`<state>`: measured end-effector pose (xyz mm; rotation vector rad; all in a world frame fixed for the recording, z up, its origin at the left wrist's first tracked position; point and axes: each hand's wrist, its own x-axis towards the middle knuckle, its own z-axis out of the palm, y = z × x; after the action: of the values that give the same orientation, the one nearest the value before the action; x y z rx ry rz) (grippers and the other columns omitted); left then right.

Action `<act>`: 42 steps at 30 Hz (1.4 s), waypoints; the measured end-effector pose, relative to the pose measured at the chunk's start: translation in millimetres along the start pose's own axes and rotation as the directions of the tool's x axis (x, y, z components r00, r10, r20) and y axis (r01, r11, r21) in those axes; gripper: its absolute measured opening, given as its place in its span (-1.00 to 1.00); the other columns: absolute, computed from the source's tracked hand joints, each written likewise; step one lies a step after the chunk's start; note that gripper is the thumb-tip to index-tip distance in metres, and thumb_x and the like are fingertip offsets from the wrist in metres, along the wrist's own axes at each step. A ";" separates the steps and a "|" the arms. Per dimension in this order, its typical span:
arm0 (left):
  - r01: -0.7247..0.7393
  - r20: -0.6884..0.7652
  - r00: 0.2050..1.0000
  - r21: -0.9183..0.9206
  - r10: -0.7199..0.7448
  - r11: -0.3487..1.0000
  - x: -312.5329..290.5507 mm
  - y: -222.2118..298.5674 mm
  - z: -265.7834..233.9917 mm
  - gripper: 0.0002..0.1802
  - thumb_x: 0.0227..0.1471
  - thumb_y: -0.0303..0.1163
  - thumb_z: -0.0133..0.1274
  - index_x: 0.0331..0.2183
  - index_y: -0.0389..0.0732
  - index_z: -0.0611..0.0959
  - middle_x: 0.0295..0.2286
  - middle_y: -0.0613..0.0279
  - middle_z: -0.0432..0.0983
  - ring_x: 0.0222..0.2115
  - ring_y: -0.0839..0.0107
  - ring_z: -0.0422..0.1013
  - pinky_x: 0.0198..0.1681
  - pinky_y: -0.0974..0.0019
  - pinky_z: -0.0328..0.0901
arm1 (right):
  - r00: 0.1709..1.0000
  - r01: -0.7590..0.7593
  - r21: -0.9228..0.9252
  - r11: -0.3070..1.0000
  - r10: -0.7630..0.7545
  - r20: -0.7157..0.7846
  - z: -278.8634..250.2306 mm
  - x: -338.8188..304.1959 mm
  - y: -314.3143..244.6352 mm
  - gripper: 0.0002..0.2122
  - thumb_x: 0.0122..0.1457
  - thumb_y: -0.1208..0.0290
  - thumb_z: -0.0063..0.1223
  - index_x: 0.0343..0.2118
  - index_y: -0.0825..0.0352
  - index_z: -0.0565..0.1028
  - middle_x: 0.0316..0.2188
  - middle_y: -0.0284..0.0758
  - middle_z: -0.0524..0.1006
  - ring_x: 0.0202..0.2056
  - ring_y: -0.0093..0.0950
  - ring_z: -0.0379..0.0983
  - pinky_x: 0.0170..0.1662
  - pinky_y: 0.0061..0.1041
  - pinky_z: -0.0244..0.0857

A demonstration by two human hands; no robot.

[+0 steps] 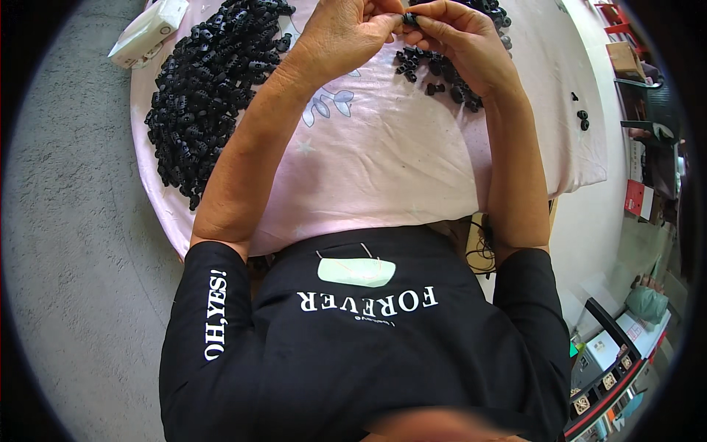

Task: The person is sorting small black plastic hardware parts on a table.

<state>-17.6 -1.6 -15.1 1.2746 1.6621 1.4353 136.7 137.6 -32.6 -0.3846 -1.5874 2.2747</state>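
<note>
At the far side of the pink cloth, my two hands meet over a small black plastic part (410,20). My right hand (471,46) pinches it between thumb and fingers. My left hand (345,40) is closed too, its thumb and fingertips at the part's left end. The finer shape of the part is hidden by my fingers. A large heap of similar black plastic parts (202,92) spreads beside my left forearm. A second group of small black parts (451,77) lies beneath and behind my right hand, partly covered by it.
A pale pink patterned cloth (383,158) covers the table, its edge curving near my body. At the far left stands a white box (151,31). Several loose black pieces (583,120) lie at the right. Beyond are a cardboard box (624,60) and a green bag (647,304).
</note>
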 end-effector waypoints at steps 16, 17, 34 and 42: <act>0.120 -0.058 0.990 -0.173 -0.131 0.978 -0.5 -13.9 0.8 -0.98 0.15 -0.61 0.10 -0.33 -0.37 0.62 -0.45 0.21 0.60 -0.46 0.54 0.52 -0.36 0.46 0.46 | 0.989 0.125 -0.181 0.976 -0.136 -0.048 9.0 2.8 5.1 -0.88 0.32 0.56 0.11 -0.18 0.49 0.60 -0.40 -0.27 0.66 -0.43 -0.59 0.57 -0.30 -0.64 0.49; 0.109 -0.061 0.991 -0.161 -0.120 0.981 0.2 -13.3 1.4 -0.97 0.16 -0.61 0.10 -0.34 -0.37 0.61 -0.44 0.22 0.60 -0.45 0.55 0.53 -0.36 0.46 0.47 | 0.989 0.130 -0.170 0.977 -0.138 -0.042 7.8 3.9 6.9 -0.88 0.32 0.56 0.11 -0.18 0.49 0.60 -0.40 -0.28 0.66 -0.43 -0.59 0.57 -0.29 -0.64 0.49; 0.032 0.129 0.992 -0.257 0.002 0.966 -1.4 -2.8 -4.4 -0.94 0.21 -0.65 0.09 -0.25 -0.37 0.56 -0.36 0.25 0.56 -0.33 0.54 0.53 -0.23 0.46 0.47 | 0.999 0.029 0.071 0.997 -0.031 0.023 -1.9 0.8 -3.7 -0.81 0.32 0.52 0.13 -0.08 0.48 0.59 -0.34 -0.28 0.66 -0.39 -0.58 0.59 -0.25 -0.62 0.50; -0.203 0.008 0.979 0.212 0.206 0.956 -7.1 18.2 3.2 -0.84 0.13 -0.59 0.19 -0.22 -0.34 0.58 -0.40 0.19 0.58 -0.39 0.52 0.51 -0.29 0.41 0.45 | 0.999 0.027 0.091 0.996 -0.029 0.022 -5.7 0.2 -4.6 -0.82 0.32 0.51 0.14 -0.08 0.46 0.58 -0.34 -0.30 0.65 -0.40 -0.61 0.57 -0.28 -0.64 0.48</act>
<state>-7.1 -7.7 0.6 1.5984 1.7739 1.4150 139.4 144.0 -30.2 -0.3117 -1.4848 2.3276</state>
